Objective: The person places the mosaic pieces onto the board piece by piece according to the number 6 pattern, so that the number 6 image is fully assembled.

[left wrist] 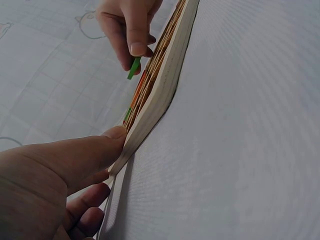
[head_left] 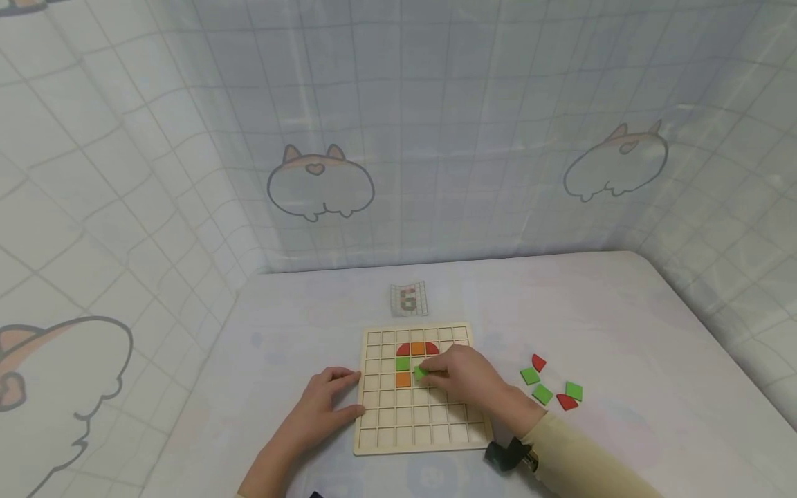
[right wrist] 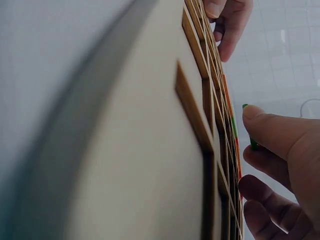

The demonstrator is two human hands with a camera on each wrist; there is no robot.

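A pale wooden grid board (head_left: 378, 437) lies on the table. My right hand (head_left: 470, 377) pinches a green square tile (left wrist: 134, 68) between thumb and fingers, held on edge just above the cells. Set in the board are a red rounded piece (head_left: 402, 350), an orange square (head_left: 418, 348) and another red piece (head_left: 432, 348) in one row. Below the left one come a green square (head_left: 402, 364) and an orange square (head_left: 403, 380). At the board's left edge, my left hand (head_left: 320, 404) touches the wood with thumb and fingertips spread apart.
To the right of the board lie loose pieces: green squares (head_left: 542, 394) and red rounded pieces (head_left: 538, 362). A small card with a coloured grid pattern (head_left: 409, 299) lies behind the board. Draped sheeting with cartoon prints (head_left: 320, 183) walls in the table.
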